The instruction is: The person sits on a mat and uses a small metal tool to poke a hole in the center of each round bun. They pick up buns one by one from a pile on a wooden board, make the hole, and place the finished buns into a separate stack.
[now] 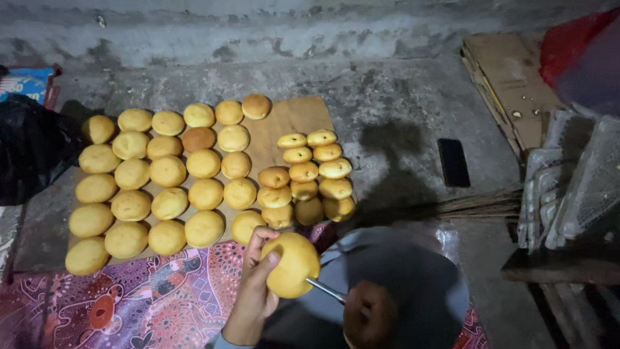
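My left hand [253,291] grips a round golden bun [292,264] low in the middle of the view. My right hand [368,317], in shadow, holds a thin metal tool [326,291] whose tip touches or enters the bun's lower side. Beneath both hands sits a wide grey round tray [420,278]. Just beyond, several more golden buns [169,173] lie in rows on a brown board [294,119], with a tighter cluster of smaller buns [309,176] at its right end.
A patterned red cloth [142,300] covers the ground at lower left. A black bag [29,148] lies at left. A dark phone [453,161], a straw broom [478,205], cardboard [510,84] and stacked clear plastic trays [571,184] lie at right on the concrete floor.
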